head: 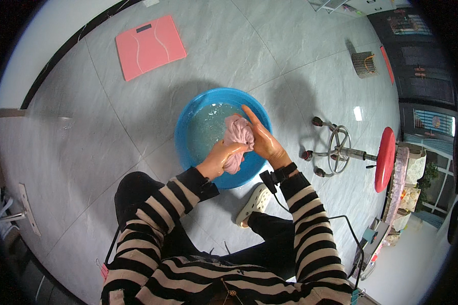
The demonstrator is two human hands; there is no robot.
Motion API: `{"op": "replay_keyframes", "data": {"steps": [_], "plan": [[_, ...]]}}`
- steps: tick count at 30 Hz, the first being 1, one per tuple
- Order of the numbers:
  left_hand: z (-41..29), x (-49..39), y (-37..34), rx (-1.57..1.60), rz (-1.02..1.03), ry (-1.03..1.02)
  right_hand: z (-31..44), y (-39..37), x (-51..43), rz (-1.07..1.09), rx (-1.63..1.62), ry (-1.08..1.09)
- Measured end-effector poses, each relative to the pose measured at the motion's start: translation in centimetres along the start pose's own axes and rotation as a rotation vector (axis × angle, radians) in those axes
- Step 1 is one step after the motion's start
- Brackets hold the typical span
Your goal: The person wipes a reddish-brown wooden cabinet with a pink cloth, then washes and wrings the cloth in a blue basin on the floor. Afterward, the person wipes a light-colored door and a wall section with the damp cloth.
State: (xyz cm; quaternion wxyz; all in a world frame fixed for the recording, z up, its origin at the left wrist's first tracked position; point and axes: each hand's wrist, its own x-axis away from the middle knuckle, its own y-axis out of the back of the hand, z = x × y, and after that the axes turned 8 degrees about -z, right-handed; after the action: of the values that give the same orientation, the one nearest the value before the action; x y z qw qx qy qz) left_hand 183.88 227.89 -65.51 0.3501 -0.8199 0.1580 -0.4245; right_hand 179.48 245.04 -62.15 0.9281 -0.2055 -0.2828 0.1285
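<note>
A blue plastic basin (182,152) of cloudy, bubbly water stands on the floor before me. Above it, my left hand (221,156) grips a wet, bunched pink cloth (237,131), its thumb lying across the folds. My right hand (265,141) rests against the cloth's right side, palm turned towards it and fingers extended, not wrapped around it. Both hands look wet. The lower end of the cloth hangs below my left thumb.
A pink bathroom scale (150,47) lies on the grey tiled floor beyond the basin. To the right are a red-seated wheeled stool (384,160) and a checked bag (363,65). My clog-shod foot (255,204) is near the basin. A black cable (347,225) runs beside my right arm.
</note>
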Motion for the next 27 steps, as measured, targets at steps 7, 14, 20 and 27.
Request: {"op": "replay_keyframes", "data": {"steps": [7, 14, 20, 27], "plan": [[-1.1, 1.2, -1.4, 0.45, 0.234, 0.313, -1.3, -2.2, -0.4, 0.111, -0.327, -0.033], [-2.3, 4.2, -1.1, 0.526, 0.415, 0.234, 3.2, -3.4, 0.0, -0.008, -0.045, -0.097], [1.2, 2.5, -1.9, 0.031, 0.212, 0.121, 1.1, -3.2, -0.1, -0.133, 0.577, -0.109], [3.0, -0.5, -1.2, -0.067, -0.104, -0.061, -2.9, -3.3, -3.9, -0.264, 1.261, 0.172]]}}
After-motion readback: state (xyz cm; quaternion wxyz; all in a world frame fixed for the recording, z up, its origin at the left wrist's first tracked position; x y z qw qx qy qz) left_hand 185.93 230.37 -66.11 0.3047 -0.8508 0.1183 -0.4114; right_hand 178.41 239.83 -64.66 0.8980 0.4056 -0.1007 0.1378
